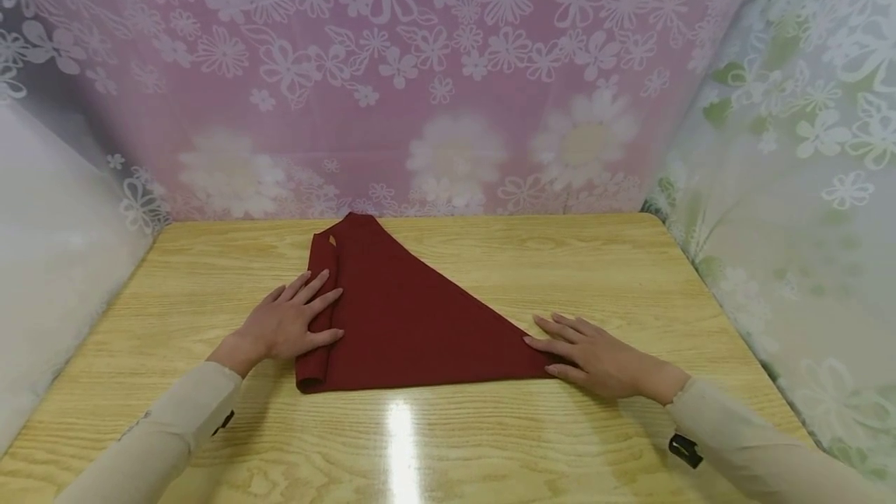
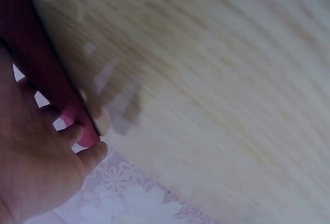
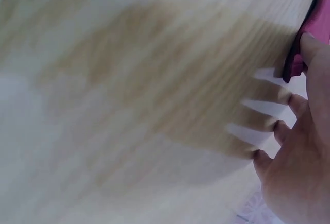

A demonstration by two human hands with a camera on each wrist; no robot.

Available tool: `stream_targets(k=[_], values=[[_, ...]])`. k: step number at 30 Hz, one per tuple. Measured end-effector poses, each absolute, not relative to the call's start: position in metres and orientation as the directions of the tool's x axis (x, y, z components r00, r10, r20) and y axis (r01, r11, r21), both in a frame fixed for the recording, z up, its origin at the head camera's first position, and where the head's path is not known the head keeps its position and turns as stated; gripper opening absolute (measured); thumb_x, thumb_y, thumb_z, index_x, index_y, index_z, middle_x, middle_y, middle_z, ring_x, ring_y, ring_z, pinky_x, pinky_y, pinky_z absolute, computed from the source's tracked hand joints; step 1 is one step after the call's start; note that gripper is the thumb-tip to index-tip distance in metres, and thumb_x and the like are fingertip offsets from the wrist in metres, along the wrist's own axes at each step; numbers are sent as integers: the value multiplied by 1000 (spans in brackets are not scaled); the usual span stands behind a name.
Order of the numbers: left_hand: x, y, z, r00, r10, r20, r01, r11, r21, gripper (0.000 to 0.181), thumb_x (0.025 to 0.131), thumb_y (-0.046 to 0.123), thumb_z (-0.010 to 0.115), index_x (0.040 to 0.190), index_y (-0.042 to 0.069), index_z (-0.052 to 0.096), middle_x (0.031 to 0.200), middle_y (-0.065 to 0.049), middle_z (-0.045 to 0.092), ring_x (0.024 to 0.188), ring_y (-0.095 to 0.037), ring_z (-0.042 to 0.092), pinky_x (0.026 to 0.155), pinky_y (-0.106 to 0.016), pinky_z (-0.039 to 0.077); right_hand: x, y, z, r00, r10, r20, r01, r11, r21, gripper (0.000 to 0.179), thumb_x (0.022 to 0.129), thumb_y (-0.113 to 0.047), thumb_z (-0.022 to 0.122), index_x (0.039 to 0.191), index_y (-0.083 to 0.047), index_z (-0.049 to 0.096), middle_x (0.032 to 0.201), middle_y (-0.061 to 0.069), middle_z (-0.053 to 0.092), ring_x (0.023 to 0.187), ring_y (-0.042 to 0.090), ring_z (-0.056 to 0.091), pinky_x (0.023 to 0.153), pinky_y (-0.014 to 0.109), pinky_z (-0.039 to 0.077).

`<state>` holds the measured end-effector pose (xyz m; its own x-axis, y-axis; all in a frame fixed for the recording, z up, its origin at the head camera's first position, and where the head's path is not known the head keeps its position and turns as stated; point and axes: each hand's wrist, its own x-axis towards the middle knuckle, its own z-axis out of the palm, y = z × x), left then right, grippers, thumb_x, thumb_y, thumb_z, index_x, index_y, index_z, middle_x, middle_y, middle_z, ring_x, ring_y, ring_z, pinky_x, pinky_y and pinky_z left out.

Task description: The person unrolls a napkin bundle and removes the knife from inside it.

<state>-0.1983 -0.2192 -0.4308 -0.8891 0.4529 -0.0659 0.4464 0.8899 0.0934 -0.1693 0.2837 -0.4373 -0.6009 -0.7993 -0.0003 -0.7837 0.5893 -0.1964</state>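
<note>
A dark red folded cloth garment [image 1: 413, 317] lies flat on the wooden table, tapering to a corner on the right. Its left edge is turned over into a long roll [image 1: 315, 368], with a small gap at the upper end. Spread fingers of my left hand [image 1: 283, 325] rest on that roll. At the opposite corner my right hand [image 1: 602, 356] lies with its fingers extended, the thumb and index fingertip touching the cloth. In the left wrist view the red cloth [image 2: 49, 74] runs under the fingers; in the right wrist view its corner [image 3: 312, 28] shows by the thumb.
The wooden table [image 1: 476, 442] has rounded far corners. A pink floral curtain [image 1: 448, 99] hangs behind its far edge, and a pale floral curtain [image 1: 805, 216] lines the right side. White fabric [image 1: 63, 255] stands at the left. Light glares on the near tabletop.
</note>
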Motion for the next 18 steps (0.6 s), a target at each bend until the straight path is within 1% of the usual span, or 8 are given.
stream_targets(k=[4, 8, 14, 18], values=[[-202, -216, -429, -885, 461, -58, 458, 887, 59, 70, 91, 61, 50, 144, 15, 46, 152, -17, 30, 138, -39, 25, 105, -60, 26, -170, 284, -431, -574, -818, -31, -811, 574, -113, 48, 101, -33, 49, 145, -15, 44, 149, 17, 35, 134, 39, 34, 105, 52, 30], [-205, -212, -429, -882, 471, -25, 470, 882, 24, 63, 91, 55, 54, 139, 14, 53, 148, -18, 37, 137, -37, 29, 105, -58, 26, -170, 285, -429, -566, -824, -27, -822, 566, -58, 47, 100, -36, 49, 143, -16, 48, 147, 17, 38, 132, 39, 36, 104, 50, 32], [-209, -206, -427, -879, 476, 33, 476, 880, -5, 50, 90, 43, 60, 128, 10, 61, 142, -18, 44, 134, -36, 34, 104, -58, 29, -171, 286, -431, -564, -826, -28, -823, 564, -72, 47, 100, -34, 49, 143, -15, 47, 147, 20, 36, 132, 42, 35, 103, 53, 32], [-208, -203, -424, -895, 446, 27, 446, 895, -4, 45, 87, 34, 61, 125, 9, 61, 140, -19, 46, 132, -38, 36, 102, -59, 30, -173, 285, -433, -576, -816, -52, -809, 578, -105, 49, 101, -35, 46, 146, -17, 42, 150, 19, 31, 134, 41, 31, 105, 55, 28]])
